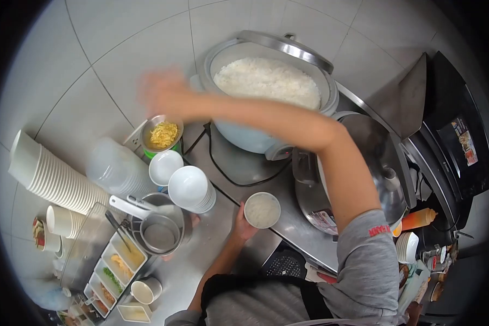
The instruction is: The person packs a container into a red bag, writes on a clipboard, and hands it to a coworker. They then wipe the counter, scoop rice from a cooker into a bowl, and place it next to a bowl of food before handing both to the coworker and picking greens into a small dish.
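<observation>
My left hand [246,224] is closed on the side of a small white bowl of rice [262,210], held upright over the counter's edge. My right arm reaches across in front of a large rice cooker [244,133] full of cooked white rice [266,81]. At its end, my right hand [167,96] is smeared by motion, so its fingers and anything in them cannot be made out. Just below that hand in the picture stands a steel bowl of yellow shreds [164,134]. White bowls [189,187], some stacked, stand between it and my left hand.
Stacked paper cups [60,171] and clear plastic lids [114,163] stand at left. Below them are a steel pot [185,239], with skin-coloured fingertips at its rim, and a topping tray [100,261]. A second cooker [358,146] stands at right. A black cord [228,176] crosses the counter.
</observation>
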A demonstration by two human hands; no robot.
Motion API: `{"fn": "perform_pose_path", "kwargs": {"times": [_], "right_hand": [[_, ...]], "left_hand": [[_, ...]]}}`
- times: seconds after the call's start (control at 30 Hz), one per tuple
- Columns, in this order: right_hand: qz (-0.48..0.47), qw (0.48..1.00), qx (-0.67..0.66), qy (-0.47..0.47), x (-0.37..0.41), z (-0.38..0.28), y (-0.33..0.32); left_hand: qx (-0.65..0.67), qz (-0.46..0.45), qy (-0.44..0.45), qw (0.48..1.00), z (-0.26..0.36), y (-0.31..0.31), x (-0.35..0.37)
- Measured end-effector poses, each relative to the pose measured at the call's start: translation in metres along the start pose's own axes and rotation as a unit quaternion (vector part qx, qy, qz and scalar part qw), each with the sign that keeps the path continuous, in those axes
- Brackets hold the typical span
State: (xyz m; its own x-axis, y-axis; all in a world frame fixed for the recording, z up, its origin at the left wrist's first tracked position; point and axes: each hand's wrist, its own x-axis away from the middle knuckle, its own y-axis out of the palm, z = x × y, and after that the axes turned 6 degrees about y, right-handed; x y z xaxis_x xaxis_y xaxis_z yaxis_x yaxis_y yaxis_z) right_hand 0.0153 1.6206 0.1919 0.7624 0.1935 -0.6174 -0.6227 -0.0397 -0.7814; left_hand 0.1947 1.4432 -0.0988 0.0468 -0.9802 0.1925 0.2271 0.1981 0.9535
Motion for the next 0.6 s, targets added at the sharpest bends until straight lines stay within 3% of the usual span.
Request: {"fn": "perform_pose_path", "kwargs": {"times": [0.07, 0.1, 0.13, 0.23, 0.3, 0.4, 0.43, 0.5, 0.6], "right_hand": [[0.088, 0.957, 0.135, 0.240, 0.011, 0.114, 0.004], [-0.133, 0.907, 0.241, 0.320, 0.019, 0.154, -0.041], [-0.062, 0.874, 0.240, 0.417, 0.045, 0.205, -0.050], [-0.143, 0.685, 0.253, 0.668, 0.122, 0.289, -0.093], [-0.191, 0.699, 0.083, 0.684, 0.144, 0.315, -0.105], [-0.355, 0.684, 0.023, 0.637, 0.129, 0.304, -0.143], [-0.326, 0.651, 0.032, 0.684, 0.129, 0.321, -0.143], [-0.256, 0.667, 0.060, 0.697, 0.147, 0.352, -0.138], [-0.101, 0.685, -0.017, 0.721, 0.171, 0.347, -0.125]], "left_hand": [[-0.020, -0.005, 0.006, 1.000, 0.000, -0.006, -0.003], [-0.024, -0.002, 0.011, 1.000, 0.000, -0.007, -0.005], [-0.028, 0.002, 0.016, 0.999, -0.001, -0.007, -0.006], [0.009, 0.001, 0.019, 1.000, 0.001, -0.004, -0.014], [0.035, -0.016, 0.021, 0.999, 0.006, -0.002, -0.017], [0.062, -0.027, 0.009, 0.998, 0.006, 0.001, -0.012], [0.066, -0.033, 0.005, 0.997, 0.008, 0.002, -0.014], [0.037, -0.024, 0.006, 0.999, 0.005, 0.001, -0.012], [0.035, -0.025, 0.011, 0.999, 0.001, -0.004, -0.014]]}}
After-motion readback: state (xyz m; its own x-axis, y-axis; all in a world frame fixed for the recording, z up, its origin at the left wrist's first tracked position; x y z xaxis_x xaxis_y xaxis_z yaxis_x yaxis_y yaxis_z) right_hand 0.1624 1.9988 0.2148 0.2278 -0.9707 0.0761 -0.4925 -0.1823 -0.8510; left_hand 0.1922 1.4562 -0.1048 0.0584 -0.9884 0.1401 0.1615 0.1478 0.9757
